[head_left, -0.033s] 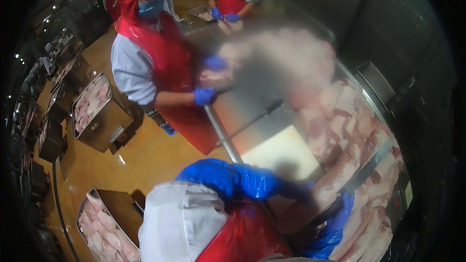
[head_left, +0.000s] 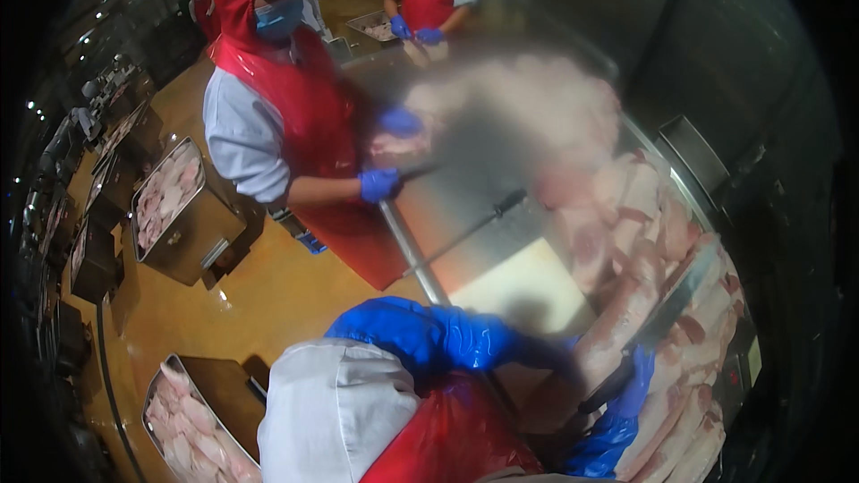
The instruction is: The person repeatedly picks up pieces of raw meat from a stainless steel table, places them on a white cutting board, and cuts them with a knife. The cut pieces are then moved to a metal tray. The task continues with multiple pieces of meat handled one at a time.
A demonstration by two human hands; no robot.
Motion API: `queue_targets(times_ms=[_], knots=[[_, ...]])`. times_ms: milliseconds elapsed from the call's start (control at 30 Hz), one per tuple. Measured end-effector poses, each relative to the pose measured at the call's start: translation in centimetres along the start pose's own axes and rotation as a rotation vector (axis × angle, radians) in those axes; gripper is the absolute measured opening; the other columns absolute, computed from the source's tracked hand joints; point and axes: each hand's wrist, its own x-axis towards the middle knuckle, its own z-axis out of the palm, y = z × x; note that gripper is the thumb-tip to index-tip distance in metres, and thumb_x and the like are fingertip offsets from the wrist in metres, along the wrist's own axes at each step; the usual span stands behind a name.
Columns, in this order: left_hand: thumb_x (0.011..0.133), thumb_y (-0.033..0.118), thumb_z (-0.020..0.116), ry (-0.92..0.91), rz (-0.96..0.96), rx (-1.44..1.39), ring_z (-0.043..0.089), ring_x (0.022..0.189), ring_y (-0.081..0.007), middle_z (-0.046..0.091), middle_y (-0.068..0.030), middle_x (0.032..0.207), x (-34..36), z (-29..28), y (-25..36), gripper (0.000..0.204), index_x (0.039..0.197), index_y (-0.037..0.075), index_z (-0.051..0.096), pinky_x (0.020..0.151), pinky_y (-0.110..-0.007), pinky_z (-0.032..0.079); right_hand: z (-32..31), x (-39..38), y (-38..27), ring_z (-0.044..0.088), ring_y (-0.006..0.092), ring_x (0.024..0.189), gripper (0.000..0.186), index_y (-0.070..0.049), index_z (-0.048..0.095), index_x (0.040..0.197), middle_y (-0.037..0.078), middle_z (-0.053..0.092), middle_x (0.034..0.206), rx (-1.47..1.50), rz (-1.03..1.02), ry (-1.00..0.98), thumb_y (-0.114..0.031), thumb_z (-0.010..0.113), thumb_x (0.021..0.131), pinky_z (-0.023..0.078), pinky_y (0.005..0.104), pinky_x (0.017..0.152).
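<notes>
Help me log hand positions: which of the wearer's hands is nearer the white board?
Left. The left hand, dark and blurred, is by the near edge of the white board; the right hand is farther off, to the right, holding the knife.

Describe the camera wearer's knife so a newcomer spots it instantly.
Start at the metal table and the pale meat heaped along its right side. By the heap's near end, find the blue-gloved right hand; the knife in it points up and to the right. Its broad, flat blade sets it apart from the thin, dark-handled rod lying farther left.
</notes>
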Motion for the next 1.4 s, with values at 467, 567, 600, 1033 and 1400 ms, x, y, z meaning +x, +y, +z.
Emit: queue_targets(times_ms=[467, 567, 600, 1033, 1400], knots=[[0.094, 0.033, 0.068, 0.105, -0.251, -0.218, 0.059, 0.084, -0.0203, 0.065, -0.0081, 0.094, -12.1, -6.3, 9.8, 0.026, 0.096, 0.007, 0.067, 0.072, -0.035, 0.048, 10.1, 12.8, 13.2, 0.054, 0.0115, 0.087, 0.016, -0.005, 0.063, 0.106, -0.002, 0.06, 0.096, -0.408, 0.203, -0.258, -0.017, 0.062, 0.095, 0.046, 0.0286, 0.078], [0.093, 0.036, 0.067, 0.031, -0.141, -0.022, 0.06, 0.086, -0.024, 0.064, -0.0101, 0.094, -12.0, -7.7, 10.8, 0.029, 0.099, 0.007, 0.066, 0.075, -0.039, 0.047, 7.7, 10.7, 13.2, 0.063, 0.0188, 0.101, 0.039, 0.002, 0.056, 0.133, 0.009, 0.065, 0.115, -0.403, 0.032, -0.12, -0.012, 0.056, 0.096, 0.05, 0.0328, 0.089], [0.093, 0.037, 0.067, 0.041, -0.095, 0.066, 0.06, 0.087, -0.0252, 0.064, -0.0107, 0.095, -12.2, -8.4, 11.1, 0.03, 0.1, 0.007, 0.066, 0.077, -0.04, 0.047, 9.5, 9.1, 13.0, 0.063, 0.02, 0.101, 0.042, 0.001, 0.051, 0.137, 0.009, 0.065, 0.114, -0.189, 0.015, -0.002, -0.012, 0.055, 0.097, 0.05, 0.0337, 0.09], [0.091, 0.057, 0.055, 0.53, 0.18, 1.514, 0.059, 0.103, -0.0343, 0.064, -0.0168, 0.11, -11.6, -17.6, 7.8, 0.062, 0.123, 0.005, 0.063, 0.09, -0.05, 0.044, 5.3, 3.9, 16.6, 0.056, 0.0225, 0.043, 0.033, -0.007, 0.056, 0.096, 0.008, 0.059, 0.071, 0.101, 0.252, 0.346, -0.04, 0.053, 0.098, 0.047, 0.0342, 0.039], [0.086, 0.044, 0.067, 0.632, 0.557, 1.481, 0.06, 0.095, -0.032, 0.064, -0.013, 0.102, -13.2, -17.1, 7.3, 0.053, 0.119, 0.004, 0.066, 0.086, -0.047, 0.044, 6.3, 3.5, 15.9, 0.049, 0.0191, 0.04, 0.03, -0.01, 0.054, 0.091, 0.004, 0.056, 0.069, -0.003, 0.222, 0.437, -0.038, 0.051, 0.099, 0.044, 0.0324, 0.036]])
